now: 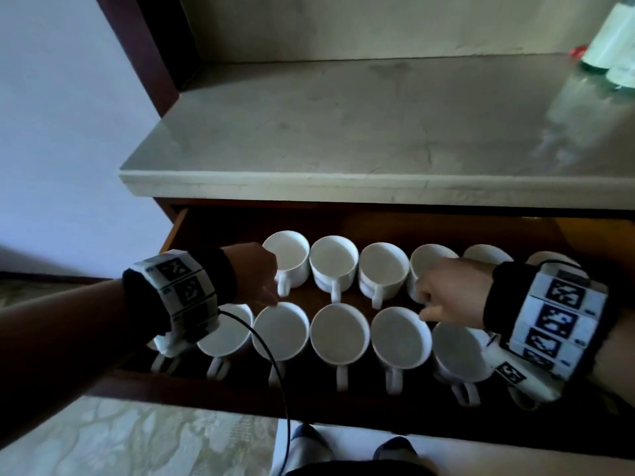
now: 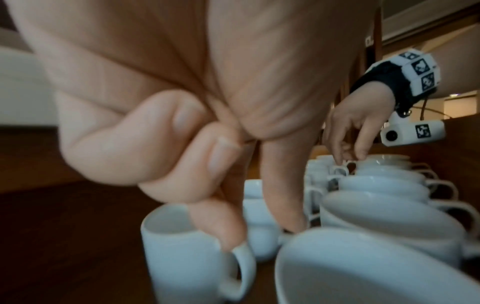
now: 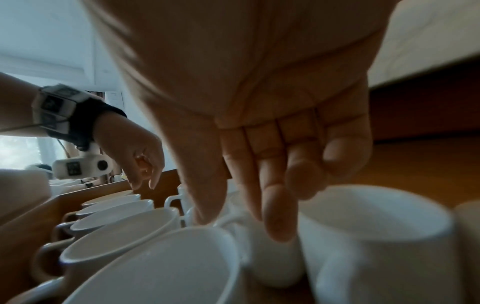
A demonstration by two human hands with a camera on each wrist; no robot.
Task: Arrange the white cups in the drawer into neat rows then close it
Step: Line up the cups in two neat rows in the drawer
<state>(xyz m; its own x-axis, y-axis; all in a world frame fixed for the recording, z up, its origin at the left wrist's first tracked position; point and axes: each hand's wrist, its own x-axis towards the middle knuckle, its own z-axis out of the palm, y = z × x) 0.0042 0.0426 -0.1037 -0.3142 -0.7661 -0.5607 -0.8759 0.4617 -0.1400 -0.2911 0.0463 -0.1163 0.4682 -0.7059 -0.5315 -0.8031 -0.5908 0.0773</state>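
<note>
1. The worktop (image 1: 343,132) is a pale stone slab above the drawer, with blurred bottles (image 1: 611,39) at its far right corner.
2. The drawer (image 1: 240,393) stands pulled out below it, dark wood, holding all the cups.
3. The cups (image 1: 339,334) are white and upright in two rows: a back row (image 1: 334,261) near the worktop edge and a front row just before it, neighbours touching or nearly so. Handles on the cups in plain view point toward the person.
4. The left hand (image 1: 256,274) reaches into the left end of the drawer, between the two rows. In the left wrist view its ring and little fingers are curled into the palm; a straighter finger (image 2: 221,228) touches the top of the handle of the leftmost back cup (image 1: 288,257). The grip holds nothing that I can see.
5. The right hand (image 1: 453,293) lies over the fourth back cup (image 1: 429,262), fingers pointing down. In the right wrist view the thumb (image 3: 205,185) and fingers come down on either side of that cup's handle; whether they pinch it I cannot tell.
6. A black cable (image 1: 275,365) hangs from the left wrist band across the front row.
</note>
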